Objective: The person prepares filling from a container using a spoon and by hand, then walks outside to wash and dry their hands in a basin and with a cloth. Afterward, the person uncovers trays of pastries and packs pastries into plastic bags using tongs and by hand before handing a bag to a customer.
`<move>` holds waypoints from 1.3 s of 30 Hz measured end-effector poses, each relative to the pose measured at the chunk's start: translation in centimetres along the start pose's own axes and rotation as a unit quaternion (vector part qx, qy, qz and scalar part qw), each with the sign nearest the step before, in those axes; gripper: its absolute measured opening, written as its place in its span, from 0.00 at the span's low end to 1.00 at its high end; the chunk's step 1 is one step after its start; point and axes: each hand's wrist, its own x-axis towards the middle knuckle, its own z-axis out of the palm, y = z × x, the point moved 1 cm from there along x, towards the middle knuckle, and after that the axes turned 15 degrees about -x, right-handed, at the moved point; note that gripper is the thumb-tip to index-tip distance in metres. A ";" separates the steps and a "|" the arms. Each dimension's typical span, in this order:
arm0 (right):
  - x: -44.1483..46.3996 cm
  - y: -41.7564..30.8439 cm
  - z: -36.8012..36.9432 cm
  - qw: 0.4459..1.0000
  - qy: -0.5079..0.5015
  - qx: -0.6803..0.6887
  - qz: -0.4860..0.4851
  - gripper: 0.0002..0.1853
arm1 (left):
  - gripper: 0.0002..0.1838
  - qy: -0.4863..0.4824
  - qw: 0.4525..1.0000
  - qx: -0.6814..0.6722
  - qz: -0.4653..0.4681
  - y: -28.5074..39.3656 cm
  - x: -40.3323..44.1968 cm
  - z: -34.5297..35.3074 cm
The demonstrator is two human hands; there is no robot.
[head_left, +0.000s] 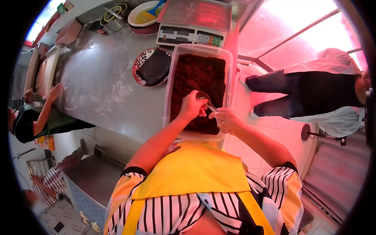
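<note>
A clear plastic tub [169, 94] filled with dark reddish-brown crumbly matter stands in front of me. Over its near half, my right hand [228, 119] is closed on the handle of a metal spoon [211, 105]. My left hand [192, 105] is at the spoon's bowl with its fingers bent together; what lies between those fingers is too small to make out. Left of the tub, a patterned plate [138, 76] holds a folded black sheet [156, 67].
A digital scale [192, 36] stands beyond the tub on the metal table [98, 78]. Bowls [143, 16] are at the back. One person [39, 121] is at the table's left end, another [313, 92] stands on the right, and a third [49, 182] is lower left.
</note>
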 end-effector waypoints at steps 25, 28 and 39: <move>-0.3 0.9 -0.2 0.994 0.051 -0.022 -0.098 0.10 | 0.11 0.025 0.993 -0.052 0.105 0.3 -0.8 -0.6; -0.8 1.3 0.9 0.995 0.047 0.025 -0.086 0.09 | 0.05 -0.029 0.988 0.024 0.151 0.1 0.5 -0.3; -1.9 0.9 3.3 0.989 0.072 0.106 -0.071 0.09 | 0.13 -0.013 0.896 0.291 0.335 0.8 1.6 -1.3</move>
